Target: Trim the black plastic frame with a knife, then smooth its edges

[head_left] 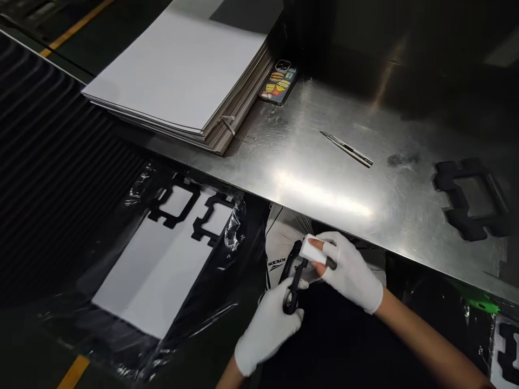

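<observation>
Both my hands wear white gloves and are close together over my lap, just below the table edge. My left hand (271, 324) is closed around the near end of a black cut-out frame (298, 283), held at a slant. A small white block (311, 250) is pinched in my right hand (351, 273), whose thumb and a fingertip are bare. The block is at the frame's upper part. A dark bit also shows beneath the right fingers; whether it belongs to the frame I cannot tell. A similar black frame (450, 208) lies at the right on the metal table (259, 156).
A tall stack of white sheets (174, 70) stands on the table, with a phone in a patterned case (279, 84) beside it. A slim cutter knife (346, 148) lies mid-table. Lower left, clear plastic (233, 227) surrounds a white sheet (150, 270) with two black frames (188, 208) on it.
</observation>
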The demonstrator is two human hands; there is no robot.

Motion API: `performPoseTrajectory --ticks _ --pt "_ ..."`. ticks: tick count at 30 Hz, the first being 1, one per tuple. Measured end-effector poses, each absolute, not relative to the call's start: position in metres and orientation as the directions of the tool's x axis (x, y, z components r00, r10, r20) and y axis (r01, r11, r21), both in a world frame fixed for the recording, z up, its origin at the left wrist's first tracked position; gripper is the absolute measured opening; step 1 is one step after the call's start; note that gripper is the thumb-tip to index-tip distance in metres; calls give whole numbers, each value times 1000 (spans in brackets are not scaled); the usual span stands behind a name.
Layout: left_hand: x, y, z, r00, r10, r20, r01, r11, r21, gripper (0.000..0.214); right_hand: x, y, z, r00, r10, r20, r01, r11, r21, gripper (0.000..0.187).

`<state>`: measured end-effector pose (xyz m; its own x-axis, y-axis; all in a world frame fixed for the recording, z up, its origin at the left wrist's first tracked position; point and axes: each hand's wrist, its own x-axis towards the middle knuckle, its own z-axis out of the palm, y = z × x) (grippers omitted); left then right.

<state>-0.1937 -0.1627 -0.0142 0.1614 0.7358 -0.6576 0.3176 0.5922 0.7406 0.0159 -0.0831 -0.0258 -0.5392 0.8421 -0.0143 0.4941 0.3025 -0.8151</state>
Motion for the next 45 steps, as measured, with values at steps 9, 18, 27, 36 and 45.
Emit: performPoseTrajectory --ticks 9,18,27,36,45 --pt "-207 -163 -16 206 732 -649 305 582 754 30 9 -85 -25 -555 832 -17 479 303 -824 58" --pt "-216 -159 -13 219 729 -649 287 588 756 29 0 -88 -30 -612 790 43 410 364 -836 60" --pt "-212 -159 -19 201 747 -633 304 567 766 26 -2 -88 -30 -606 793 64 431 395 -811 58" --pt "-212 -161 -25 200 746 -636 347 553 758 29 -3 -90 -33 -578 812 83 455 405 -793 55" --pt "-212 -162 -25 187 743 -642 299 580 758 35 2 -91 -32 -510 859 46 483 331 -811 56"
